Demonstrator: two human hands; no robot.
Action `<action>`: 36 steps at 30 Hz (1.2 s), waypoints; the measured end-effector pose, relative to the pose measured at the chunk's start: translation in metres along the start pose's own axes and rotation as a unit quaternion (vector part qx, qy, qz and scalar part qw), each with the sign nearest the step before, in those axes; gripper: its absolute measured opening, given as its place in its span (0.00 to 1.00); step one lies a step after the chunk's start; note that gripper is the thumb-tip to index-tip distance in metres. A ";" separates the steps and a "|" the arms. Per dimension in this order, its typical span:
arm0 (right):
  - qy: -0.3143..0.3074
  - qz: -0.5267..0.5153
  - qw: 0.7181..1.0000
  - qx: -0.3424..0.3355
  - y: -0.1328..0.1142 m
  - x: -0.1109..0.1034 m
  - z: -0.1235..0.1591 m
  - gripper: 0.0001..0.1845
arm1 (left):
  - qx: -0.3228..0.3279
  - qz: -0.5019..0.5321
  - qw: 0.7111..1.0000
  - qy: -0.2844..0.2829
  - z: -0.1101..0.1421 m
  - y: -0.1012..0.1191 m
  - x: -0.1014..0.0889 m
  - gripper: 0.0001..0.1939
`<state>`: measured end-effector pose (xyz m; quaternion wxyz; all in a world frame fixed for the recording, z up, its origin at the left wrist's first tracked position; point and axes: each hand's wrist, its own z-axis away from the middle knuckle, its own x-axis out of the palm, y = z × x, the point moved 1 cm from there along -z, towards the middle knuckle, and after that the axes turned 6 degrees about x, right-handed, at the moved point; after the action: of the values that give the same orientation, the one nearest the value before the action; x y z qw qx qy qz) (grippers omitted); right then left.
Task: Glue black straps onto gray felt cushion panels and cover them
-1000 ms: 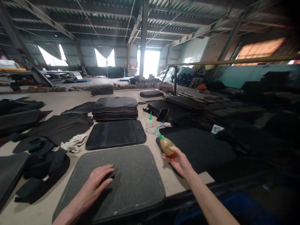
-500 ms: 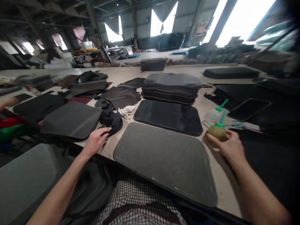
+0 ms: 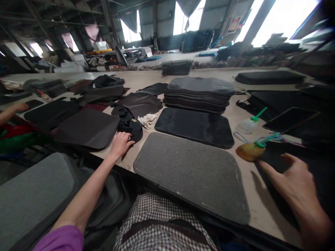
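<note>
My right hand point(image 3: 295, 181) is open, thumb and fingers apart, just right of a squeeze bottle point(image 3: 250, 152) of amber liquid with a green nozzle. The bottle leans, its nozzle pointing up to the right. Behind it is a paler squeeze bottle point(image 3: 247, 126), also green-tipped. My left hand point(image 3: 120, 143) rests at the table's front edge by black fabric strips point(image 3: 131, 127), fingers loosely bent, thumb apart, holding nothing visible. Between my hands lies a grey speckled rounded panel point(image 3: 191, 174). Beyond it is a smooth black panel point(image 3: 195, 127).
A stack of dark panels point(image 3: 199, 94) stands behind the black one. A crumpled white cloth point(image 3: 147, 120) lies by the strips. At right is a dark phone-like slab point(image 3: 291, 118). More grey panels point(image 3: 39, 188) are piled low left. Another person's hand point(image 3: 19, 107) is at far left.
My right hand has let go of the amber bottle and drawn back to the right; the bottle now tilts. My left hand stays by the black strips. The view has shifted slightly.
</note>
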<state>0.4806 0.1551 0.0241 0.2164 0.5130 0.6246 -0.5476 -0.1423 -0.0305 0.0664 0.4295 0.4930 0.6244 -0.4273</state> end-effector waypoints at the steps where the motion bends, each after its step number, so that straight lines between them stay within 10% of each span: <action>1: -0.017 -0.017 1.000 -0.005 0.000 -0.010 0.010 0.46 | 0.000 -0.002 1.000 -0.013 -0.004 -0.001 0.001 0.16; 13: -0.124 -0.105 0.986 -0.039 -0.048 -0.076 0.121 0.31 | -0.011 -0.016 1.000 0.003 -0.004 -0.015 -0.017 0.16; 23: -0.199 -0.261 0.917 -0.226 -0.130 -0.058 0.161 0.18 | -0.131 0.135 0.968 0.164 -0.015 -0.039 -0.067 0.13; 31: -0.272 -0.293 0.868 -0.293 -0.183 -0.044 0.184 0.13 | -0.199 0.344 0.910 0.120 -0.027 -0.075 -0.027 0.18; 36: -0.293 -0.289 0.865 -0.289 -0.187 -0.041 0.187 0.14 | -0.225 0.391 0.876 0.168 -0.063 -0.105 -0.035 0.22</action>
<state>0.2774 -0.0070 0.0879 0.3597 0.0404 0.7830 -0.5059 -0.2473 0.0055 0.1286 0.5497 0.6515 0.5225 0.0167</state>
